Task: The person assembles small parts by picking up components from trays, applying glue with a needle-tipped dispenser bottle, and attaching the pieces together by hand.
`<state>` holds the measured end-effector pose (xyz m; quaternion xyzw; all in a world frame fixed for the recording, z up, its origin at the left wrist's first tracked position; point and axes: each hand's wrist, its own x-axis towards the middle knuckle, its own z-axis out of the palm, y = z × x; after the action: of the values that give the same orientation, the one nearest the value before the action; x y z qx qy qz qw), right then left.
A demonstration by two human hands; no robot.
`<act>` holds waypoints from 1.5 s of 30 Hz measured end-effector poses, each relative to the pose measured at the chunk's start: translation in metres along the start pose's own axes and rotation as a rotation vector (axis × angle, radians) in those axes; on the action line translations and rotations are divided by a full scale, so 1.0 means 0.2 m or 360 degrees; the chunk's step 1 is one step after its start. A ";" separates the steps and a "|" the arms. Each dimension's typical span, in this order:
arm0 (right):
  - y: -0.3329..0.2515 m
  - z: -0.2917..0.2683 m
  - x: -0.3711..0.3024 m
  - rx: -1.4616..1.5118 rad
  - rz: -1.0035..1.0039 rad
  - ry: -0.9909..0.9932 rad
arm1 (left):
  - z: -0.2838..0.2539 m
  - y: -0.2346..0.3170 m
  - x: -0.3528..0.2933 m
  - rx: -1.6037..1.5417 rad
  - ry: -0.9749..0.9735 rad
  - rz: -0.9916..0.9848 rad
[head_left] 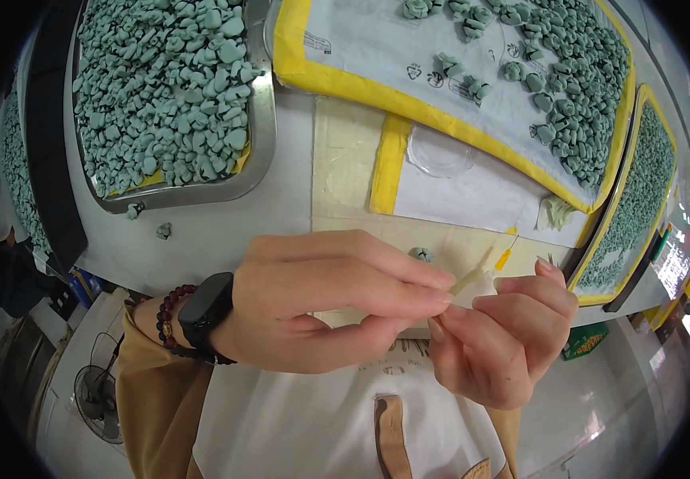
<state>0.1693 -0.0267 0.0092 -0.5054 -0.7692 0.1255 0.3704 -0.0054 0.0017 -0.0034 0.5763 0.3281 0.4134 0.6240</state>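
Left hand (pixel 325 299) and right hand (pixel 508 335) meet nearside of the needle (pixel 504 257), fingertips pressed together; I cannot tell on what. A green piece (pixel 421 254) lies left of the needle, nearer the left hand.

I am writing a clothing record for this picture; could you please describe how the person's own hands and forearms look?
The left hand is ungloved; its wrist wears a black smooth-faced wristband and a dark red beaded bracelet, below a loose tan fabric sleeve. The right hand is ungloved too, with no ring visible; its wrist is hidden.
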 end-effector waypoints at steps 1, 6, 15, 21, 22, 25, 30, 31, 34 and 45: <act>0.00 0.00 0.00 -0.0001 0.0001 0.0001 | 0.00 0.01 0.00 0.0012 -0.0014 -0.0012; -0.03 -0.01 0.00 -0.0061 0.0076 -0.0029 | -0.01 0.01 0.01 0.0062 -0.0041 0.0041; -0.05 0.00 -0.01 -0.0163 0.0055 -0.0003 | 0.01 -0.01 -0.01 0.0044 0.0033 0.0136; -0.05 0.01 -0.01 -0.0117 0.0073 -0.0031 | 0.02 -0.02 -0.01 0.0090 0.0092 0.0174; -0.05 0.02 -0.02 -0.0104 0.0112 0.0025 | 0.02 -0.02 -0.01 0.0094 0.0099 0.0188; -0.05 0.04 -0.02 -0.0076 0.0191 0.0135 | 0.02 -0.02 -0.01 0.0099 0.0094 0.0193; -0.03 0.04 -0.02 -0.0041 0.0190 0.0109 | 0.00 -0.01 0.00 0.0027 0.0052 0.0082; -0.03 0.04 -0.02 -0.0014 0.0186 0.0104 | 0.00 -0.02 0.00 0.0027 0.0050 0.0082; -0.02 0.04 -0.01 0.0030 0.0194 0.0127 | -0.01 -0.02 0.01 -0.0243 0.0017 -0.0046; -0.01 0.04 0.01 0.0161 0.0269 0.0127 | 0.01 -0.03 0.00 -0.0176 0.0044 0.0047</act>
<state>0.1615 -0.0242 0.0066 -0.5536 -0.7011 0.1747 0.4140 -0.0031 0.0013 -0.0101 0.5399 0.3048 0.4480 0.6441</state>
